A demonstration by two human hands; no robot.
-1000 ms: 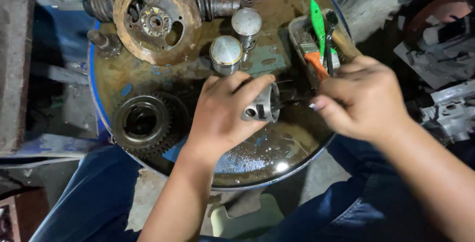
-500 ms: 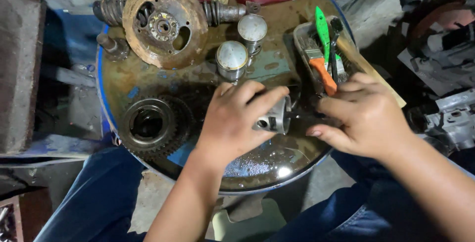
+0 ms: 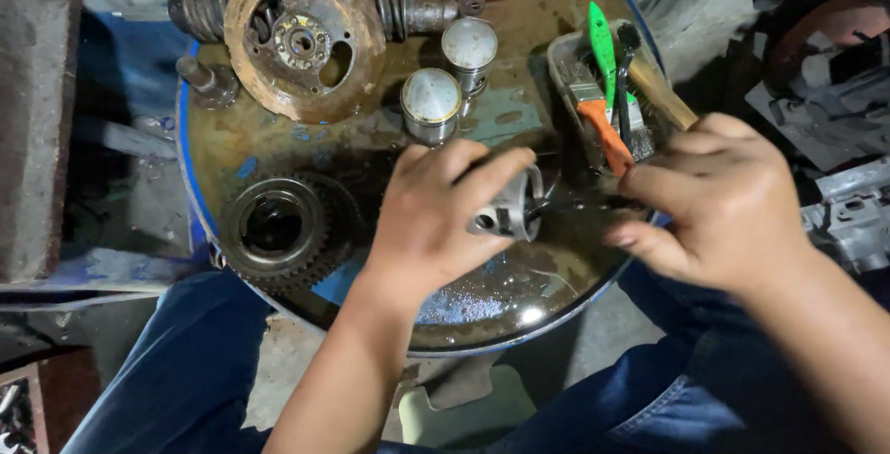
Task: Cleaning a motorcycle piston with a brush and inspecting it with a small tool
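Oily drum-top tabletop, rusty flywheel at 11 o'clock; left hand grip closed around small grey piston at centre, right hand pinching a thin dark part at it; keep piston steady.

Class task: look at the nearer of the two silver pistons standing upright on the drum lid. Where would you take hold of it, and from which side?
Grip the nearer piston around its round side wall, just under the flat crown, coming from above. It stands crown up with clear space around it. The left hand, which holds a small metal part, is nearest.
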